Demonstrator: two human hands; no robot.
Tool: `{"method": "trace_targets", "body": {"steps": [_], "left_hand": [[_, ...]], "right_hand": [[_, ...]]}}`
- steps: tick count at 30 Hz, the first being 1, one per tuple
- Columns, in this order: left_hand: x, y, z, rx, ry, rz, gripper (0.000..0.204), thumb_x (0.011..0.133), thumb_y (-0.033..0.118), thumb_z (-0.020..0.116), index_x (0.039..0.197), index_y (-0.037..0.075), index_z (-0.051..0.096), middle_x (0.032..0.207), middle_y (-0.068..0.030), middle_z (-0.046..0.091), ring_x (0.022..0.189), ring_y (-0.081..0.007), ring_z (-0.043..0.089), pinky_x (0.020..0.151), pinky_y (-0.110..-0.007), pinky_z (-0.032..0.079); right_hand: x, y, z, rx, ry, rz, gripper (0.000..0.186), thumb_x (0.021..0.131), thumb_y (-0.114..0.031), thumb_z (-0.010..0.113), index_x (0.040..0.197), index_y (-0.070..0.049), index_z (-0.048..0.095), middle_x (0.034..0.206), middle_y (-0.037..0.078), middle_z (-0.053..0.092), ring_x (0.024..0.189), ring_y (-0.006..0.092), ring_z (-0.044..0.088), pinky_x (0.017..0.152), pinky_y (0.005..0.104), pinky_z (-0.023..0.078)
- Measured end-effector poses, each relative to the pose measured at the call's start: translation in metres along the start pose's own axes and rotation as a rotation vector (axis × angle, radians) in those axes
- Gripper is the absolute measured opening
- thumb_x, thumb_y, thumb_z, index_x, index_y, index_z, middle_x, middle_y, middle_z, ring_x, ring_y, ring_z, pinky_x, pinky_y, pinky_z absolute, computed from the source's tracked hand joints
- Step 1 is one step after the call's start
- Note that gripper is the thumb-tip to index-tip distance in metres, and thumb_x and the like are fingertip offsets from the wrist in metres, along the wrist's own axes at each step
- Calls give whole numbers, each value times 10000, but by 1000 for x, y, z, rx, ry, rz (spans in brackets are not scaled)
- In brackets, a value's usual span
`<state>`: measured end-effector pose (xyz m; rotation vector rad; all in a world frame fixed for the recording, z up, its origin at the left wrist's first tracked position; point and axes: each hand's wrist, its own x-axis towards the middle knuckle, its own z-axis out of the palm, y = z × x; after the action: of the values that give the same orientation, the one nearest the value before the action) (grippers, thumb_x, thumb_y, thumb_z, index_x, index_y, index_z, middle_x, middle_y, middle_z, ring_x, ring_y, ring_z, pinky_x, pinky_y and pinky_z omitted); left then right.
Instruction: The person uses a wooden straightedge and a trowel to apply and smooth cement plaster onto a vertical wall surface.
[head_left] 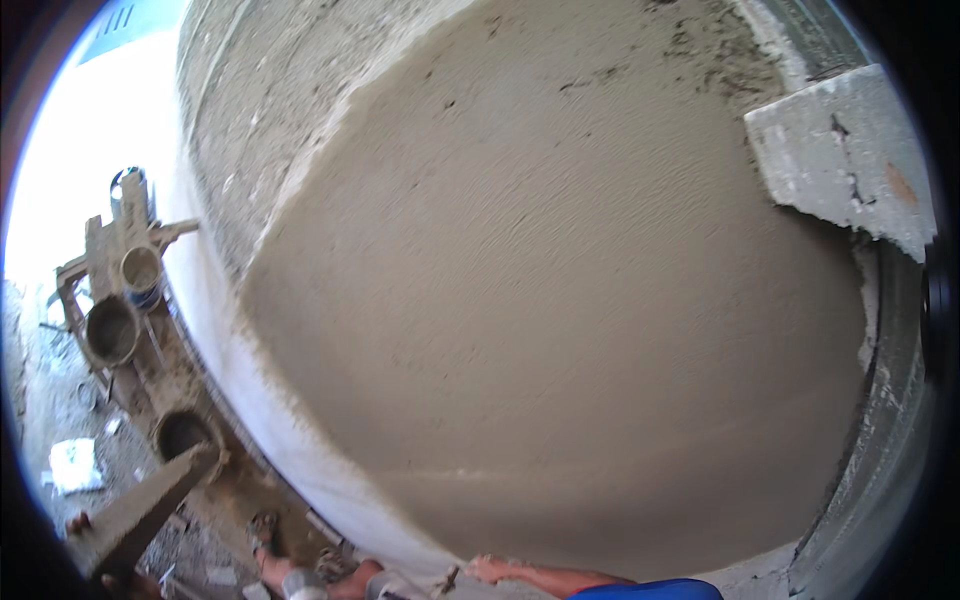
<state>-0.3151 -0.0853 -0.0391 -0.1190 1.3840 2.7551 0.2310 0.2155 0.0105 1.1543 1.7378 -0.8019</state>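
My left hand (78, 523) is at the lower left, its fingers wrapped round the edge of a long, tapering board (150, 508) coated with mortar. The board's far end overlaps a round mortar pan (188, 432). At the bottom middle, my right hand (490, 568) is closed beside the lower edge of a plastered wall (560, 300). A small brown piece (449, 580) shows just left of it; whether it is held, I cannot tell. Wet grey plaster covers most of the wall, smooth in the middle, with a rougher band at the upper left.
A plank platform (235, 490) runs along the wall, with my sandalled foot (263, 532) on it. Farther along stand another dark pan (112, 330) and a bucket (141, 268). A white sack (75, 466) lies on the ground below. A rough slab (840, 150) juts in at upper right.
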Motion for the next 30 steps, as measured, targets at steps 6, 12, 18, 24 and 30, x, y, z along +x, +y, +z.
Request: {"method": "trace_targets", "body": {"steps": [6,12,18,24,30], "left_hand": [[-52,-43,54,47,-39,-188,784,801,436,652,1319,-77,365,1290,-216,458,1229,-338,429,1088,-460,269],[-125,-62,84,87,-42,-291,810,782,445,669,1320,-72,356,1288,-215,450,1227,-340,423,1086,-460,269],[-150,-58,98,136,-29,-228,837,762,454,686,1322,-67,346,1285,-213,441,1224,-343,417,1083,-461,268],[-96,-29,101,97,11,-24,864,743,463,703,1323,-61,336,1283,-211,432,1222,-345,411,1081,-461,268],[-45,17,60,64,44,212,892,723,472,720,1325,-56,327,1281,-209,424,1220,-348,405,1078,-461,268]], "right_hand": [[-21,3,4,222,-131,211,369,887,-379,508,794,-42,624,643,93,560,474,205,514,458,383,466],[-2,27,8,316,-196,178,337,895,-358,505,844,-47,622,680,58,519,468,175,486,391,318,431],[0,29,-1,257,-245,134,357,912,-368,471,838,-57,631,705,39,557,508,154,492,394,329,405],[41,70,15,219,-144,-12,359,918,-365,468,826,-65,642,718,55,610,496,146,476,420,337,399],[61,36,-11,-20,16,-79,457,869,-476,518,1038,-82,675,945,167,677,879,307,636,777,455,487]]}}
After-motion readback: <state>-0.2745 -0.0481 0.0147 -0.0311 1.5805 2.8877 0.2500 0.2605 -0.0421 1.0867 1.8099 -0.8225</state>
